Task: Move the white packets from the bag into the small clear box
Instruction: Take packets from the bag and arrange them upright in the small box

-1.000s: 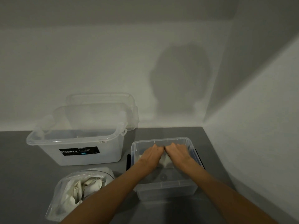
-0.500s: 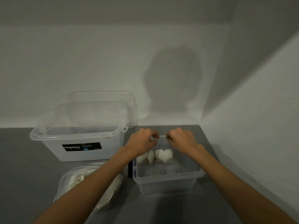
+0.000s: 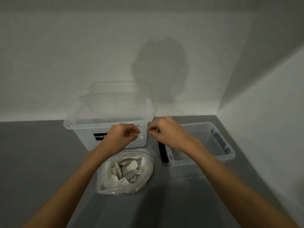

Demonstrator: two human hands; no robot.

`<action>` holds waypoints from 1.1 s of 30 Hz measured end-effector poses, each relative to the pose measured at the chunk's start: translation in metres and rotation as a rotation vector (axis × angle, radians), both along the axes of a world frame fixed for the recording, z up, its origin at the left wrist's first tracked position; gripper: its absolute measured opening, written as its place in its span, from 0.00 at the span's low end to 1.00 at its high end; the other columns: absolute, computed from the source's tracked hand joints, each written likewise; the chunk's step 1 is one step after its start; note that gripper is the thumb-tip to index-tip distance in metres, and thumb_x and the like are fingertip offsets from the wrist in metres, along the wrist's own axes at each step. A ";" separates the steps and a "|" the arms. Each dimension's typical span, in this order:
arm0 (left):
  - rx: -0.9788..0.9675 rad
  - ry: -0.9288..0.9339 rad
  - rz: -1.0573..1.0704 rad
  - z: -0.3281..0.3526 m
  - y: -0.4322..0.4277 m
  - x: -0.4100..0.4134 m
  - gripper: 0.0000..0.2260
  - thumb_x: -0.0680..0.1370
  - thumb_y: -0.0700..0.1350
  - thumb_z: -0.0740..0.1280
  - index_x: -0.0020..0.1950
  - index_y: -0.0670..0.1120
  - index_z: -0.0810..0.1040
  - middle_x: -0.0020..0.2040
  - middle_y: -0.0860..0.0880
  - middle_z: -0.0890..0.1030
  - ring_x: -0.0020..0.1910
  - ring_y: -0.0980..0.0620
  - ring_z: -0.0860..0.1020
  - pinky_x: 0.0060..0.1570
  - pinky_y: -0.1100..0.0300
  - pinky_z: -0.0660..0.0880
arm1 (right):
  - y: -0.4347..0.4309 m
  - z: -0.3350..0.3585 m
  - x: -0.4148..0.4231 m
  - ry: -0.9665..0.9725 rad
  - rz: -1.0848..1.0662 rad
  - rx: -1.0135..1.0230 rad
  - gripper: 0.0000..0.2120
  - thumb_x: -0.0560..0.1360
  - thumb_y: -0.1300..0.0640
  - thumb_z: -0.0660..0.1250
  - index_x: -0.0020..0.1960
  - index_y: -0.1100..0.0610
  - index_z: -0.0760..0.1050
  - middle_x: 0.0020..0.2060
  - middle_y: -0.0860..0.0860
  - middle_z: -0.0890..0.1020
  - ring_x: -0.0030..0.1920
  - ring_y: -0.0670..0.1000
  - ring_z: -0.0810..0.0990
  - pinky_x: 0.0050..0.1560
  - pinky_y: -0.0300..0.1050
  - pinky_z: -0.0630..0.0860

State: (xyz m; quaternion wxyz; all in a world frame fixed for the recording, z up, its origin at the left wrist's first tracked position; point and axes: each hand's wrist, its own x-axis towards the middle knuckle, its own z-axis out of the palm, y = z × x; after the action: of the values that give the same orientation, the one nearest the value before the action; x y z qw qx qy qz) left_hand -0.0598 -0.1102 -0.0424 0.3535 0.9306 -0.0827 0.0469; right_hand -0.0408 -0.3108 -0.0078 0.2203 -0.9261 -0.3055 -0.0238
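Hovering near the bag (image 3: 146, 167): left hand (image 3: 122, 137), fingers curled, pinch indeterminable. Bag mouth open upward for access, white packets (image 3: 127, 169) heaped inside. Right hand (image 3: 167, 134), likewise curled, contents indeterminable. Small clear box (image 3: 230, 155), rightmost, lidless to receive packets.

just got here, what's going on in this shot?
A person is moving white packets from the bag to the small clear box. The left hand and right hand hover side by side in front of the large tub, just beyond the bag, fingers curled; blur hides whether they pinch anything. The bag holds many packets. The small clear box stands to its right on the grey table.
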 end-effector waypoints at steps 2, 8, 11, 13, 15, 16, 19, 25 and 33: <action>0.008 0.018 -0.007 -0.013 0.018 -0.011 0.05 0.75 0.43 0.70 0.50 0.49 0.83 0.44 0.54 0.84 0.44 0.62 0.80 0.46 0.72 0.74 | 0.023 -0.012 -0.011 0.068 0.040 0.008 0.09 0.77 0.58 0.64 0.53 0.55 0.82 0.47 0.52 0.84 0.46 0.50 0.82 0.49 0.47 0.79; 0.084 0.111 -0.044 -0.043 0.047 -0.032 0.04 0.74 0.40 0.70 0.45 0.47 0.83 0.39 0.53 0.83 0.37 0.59 0.80 0.42 0.70 0.75 | 0.072 -0.063 -0.026 0.278 0.035 -0.142 0.09 0.76 0.63 0.63 0.49 0.62 0.81 0.46 0.58 0.82 0.45 0.55 0.81 0.47 0.47 0.79; 0.125 0.160 -0.062 -0.057 0.051 -0.036 0.04 0.74 0.40 0.69 0.45 0.47 0.83 0.38 0.54 0.81 0.37 0.61 0.78 0.38 0.75 0.71 | 0.083 -0.084 -0.031 0.273 -0.101 -0.248 0.07 0.76 0.67 0.61 0.47 0.66 0.77 0.47 0.60 0.78 0.44 0.60 0.80 0.43 0.51 0.79; 0.130 0.177 -0.077 -0.065 0.050 -0.036 0.06 0.74 0.38 0.68 0.45 0.46 0.83 0.39 0.54 0.82 0.39 0.59 0.80 0.39 0.73 0.71 | 0.089 -0.093 -0.034 0.239 -0.193 -0.307 0.06 0.76 0.67 0.61 0.50 0.66 0.76 0.46 0.60 0.77 0.48 0.60 0.80 0.43 0.48 0.75; 0.138 0.201 -0.099 -0.073 0.048 -0.035 0.06 0.74 0.38 0.67 0.46 0.45 0.83 0.41 0.52 0.83 0.39 0.59 0.79 0.38 0.74 0.72 | 0.095 -0.102 -0.037 0.243 -0.258 -0.335 0.08 0.77 0.66 0.62 0.54 0.66 0.76 0.52 0.61 0.79 0.53 0.59 0.79 0.47 0.47 0.74; 0.139 0.213 -0.108 -0.077 0.046 -0.034 0.06 0.74 0.38 0.66 0.47 0.45 0.83 0.41 0.51 0.83 0.38 0.60 0.79 0.38 0.74 0.72 | 0.096 -0.106 -0.037 0.259 -0.289 -0.324 0.09 0.77 0.65 0.62 0.55 0.66 0.77 0.53 0.61 0.80 0.54 0.59 0.79 0.49 0.46 0.74; 0.128 0.223 -0.113 -0.084 0.038 -0.028 0.08 0.76 0.37 0.65 0.49 0.44 0.82 0.43 0.48 0.84 0.38 0.56 0.81 0.42 0.67 0.77 | 0.098 -0.112 -0.037 0.278 -0.362 -0.251 0.08 0.77 0.63 0.63 0.53 0.65 0.78 0.51 0.60 0.80 0.47 0.56 0.78 0.46 0.44 0.73; 0.152 0.170 -0.086 -0.091 0.030 -0.023 0.10 0.76 0.36 0.62 0.51 0.44 0.82 0.47 0.47 0.84 0.46 0.51 0.81 0.49 0.59 0.78 | 0.094 -0.122 -0.027 0.414 -0.476 -0.043 0.14 0.74 0.58 0.68 0.32 0.56 0.67 0.36 0.55 0.78 0.40 0.56 0.80 0.40 0.44 0.76; 0.085 0.116 -0.012 -0.101 0.019 -0.024 0.13 0.78 0.36 0.63 0.59 0.45 0.79 0.55 0.47 0.82 0.51 0.53 0.79 0.48 0.67 0.71 | 0.088 -0.119 -0.024 0.538 -0.519 0.072 0.05 0.73 0.59 0.70 0.40 0.59 0.78 0.39 0.57 0.83 0.36 0.51 0.81 0.36 0.41 0.76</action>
State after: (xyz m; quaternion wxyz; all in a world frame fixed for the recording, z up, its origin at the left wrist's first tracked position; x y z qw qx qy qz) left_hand -0.0835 -0.0914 -0.1437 0.3181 0.9454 -0.0694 -0.0129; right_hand -0.0648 -0.2224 -0.1265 0.3118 -0.9375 0.0090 0.1544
